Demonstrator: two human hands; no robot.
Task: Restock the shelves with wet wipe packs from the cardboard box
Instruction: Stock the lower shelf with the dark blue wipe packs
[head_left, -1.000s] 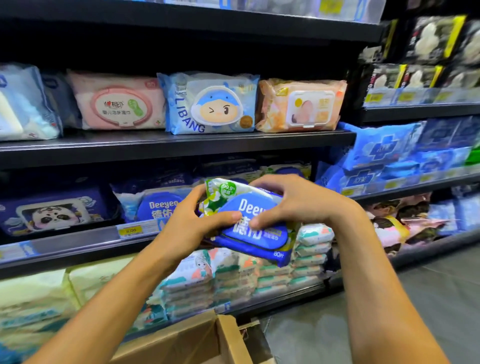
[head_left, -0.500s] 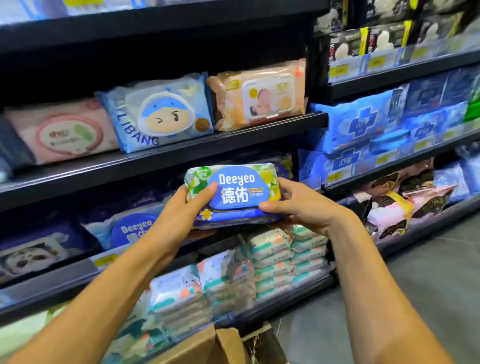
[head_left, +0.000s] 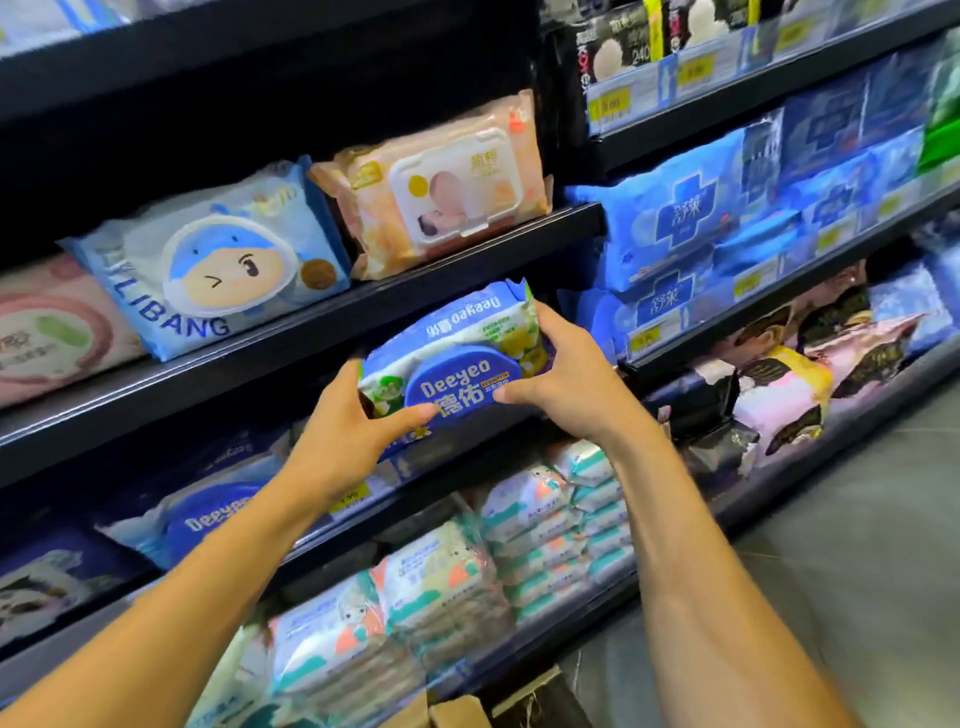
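A blue Deeyeo pack (head_left: 457, 358) was held up by both hands, just under the front edge of the black shelf board (head_left: 291, 343). Whether the pack was touching the board could not be told. The pack was tipped, so its round blue lid was turned toward the camera.

The left hand (head_left: 348, 431) was curled round the pack's left end, and its thumb was pressed on the front of the pack. The right hand (head_left: 566, 379) was curled round the right end. Its thumb was laid on the edge of the lid, and its fingers were wrapped round the side.

On top of the board, a LIBANG pack (head_left: 218, 265) with a winking cartoon face was stood. A peach pack (head_left: 436, 187) was leaned on the board's right part, and a pink pack (head_left: 47, 332) was seen on its left part.

Under the board, toward its left part, another Deeyeo pack (head_left: 208, 519) was laid on the next shelf down. A yellow price tag (head_left: 349, 503) was stuck on that lower shelf's edge. Further below the board, small white and green packs (head_left: 545, 519) were piled in stacks. Far below the board, the flaps of the cardboard box (head_left: 457, 714) were seen.
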